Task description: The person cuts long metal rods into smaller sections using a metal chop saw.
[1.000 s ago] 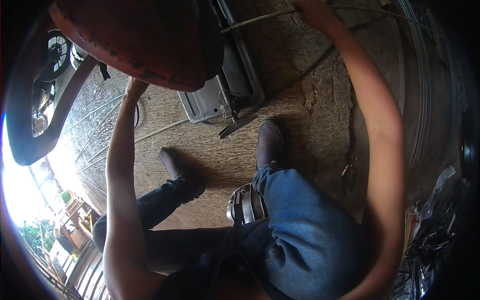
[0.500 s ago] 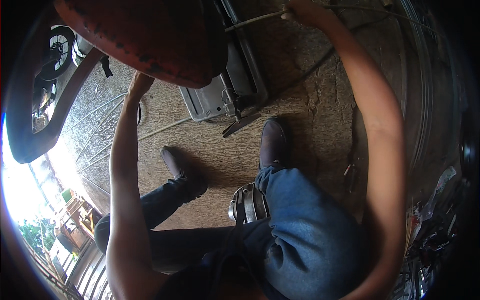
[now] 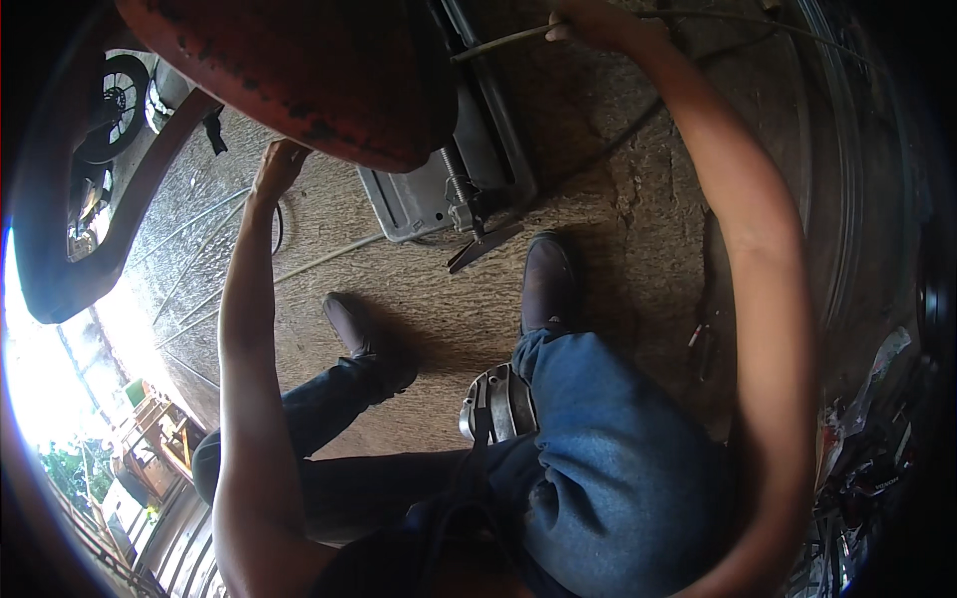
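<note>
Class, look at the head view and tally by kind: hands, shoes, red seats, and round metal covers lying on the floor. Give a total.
Hands: 2, left hand and right hand
Shoes: 2
Red seat: 1
Round metal cover: 1
Total: 6

Above the left hand (image 3: pixel 279 167) hangs a rust-red tank (image 3: pixel 299 70), its paint chipped with dark spots along the lower edge. The right hand (image 3: pixel 588 22) grips a pale tan cable (image 3: pixel 498 42). Between the hands sits a dull grey metal engine block (image 3: pixel 419 194). Below them, the floor (image 3: pixel 419 299) is sandy brown with darker cracks. Dark brown shoes (image 3: pixel 546 284), faded blue jeans (image 3: pixel 618 468) and a silvery grey metal cover (image 3: pixel 495 404) lie below the hands.
</note>
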### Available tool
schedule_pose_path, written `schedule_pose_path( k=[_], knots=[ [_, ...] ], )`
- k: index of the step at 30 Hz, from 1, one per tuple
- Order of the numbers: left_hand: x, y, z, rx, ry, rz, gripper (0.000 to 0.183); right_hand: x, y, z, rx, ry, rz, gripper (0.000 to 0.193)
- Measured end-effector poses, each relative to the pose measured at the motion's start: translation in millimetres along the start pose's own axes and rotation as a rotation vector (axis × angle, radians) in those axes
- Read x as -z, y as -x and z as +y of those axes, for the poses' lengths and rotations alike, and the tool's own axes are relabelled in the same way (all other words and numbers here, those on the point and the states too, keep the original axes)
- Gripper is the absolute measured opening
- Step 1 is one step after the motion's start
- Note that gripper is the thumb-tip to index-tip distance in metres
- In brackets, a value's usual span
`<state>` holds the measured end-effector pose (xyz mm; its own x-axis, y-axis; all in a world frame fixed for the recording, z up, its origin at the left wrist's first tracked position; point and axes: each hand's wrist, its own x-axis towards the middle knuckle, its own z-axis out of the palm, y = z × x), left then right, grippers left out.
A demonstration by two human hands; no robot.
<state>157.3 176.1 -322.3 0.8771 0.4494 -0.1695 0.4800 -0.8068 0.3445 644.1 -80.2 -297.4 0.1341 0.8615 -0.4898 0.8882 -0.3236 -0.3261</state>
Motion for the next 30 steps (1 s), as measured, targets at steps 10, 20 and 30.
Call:
schedule_pose_path(
  k=[10,20,30],
  knots=[
    [167.5,12.6,-0.4,0.158,0.593,0.876,0.025,-7.7,8.2,0.2,0.213,-0.132,0.111,0.046],
    [250.3,56.0,180.7,0.140,0.514,0.805,0.040,-18.3,12.4,-1.2,0.217,-0.099,0.273,0.052],
    [230.4,39.0,319.5,0.137,0.351,0.490,0.062,-16.3,16.6,-4.4,0.157,-0.038,0.275,0.050]
  ],
)
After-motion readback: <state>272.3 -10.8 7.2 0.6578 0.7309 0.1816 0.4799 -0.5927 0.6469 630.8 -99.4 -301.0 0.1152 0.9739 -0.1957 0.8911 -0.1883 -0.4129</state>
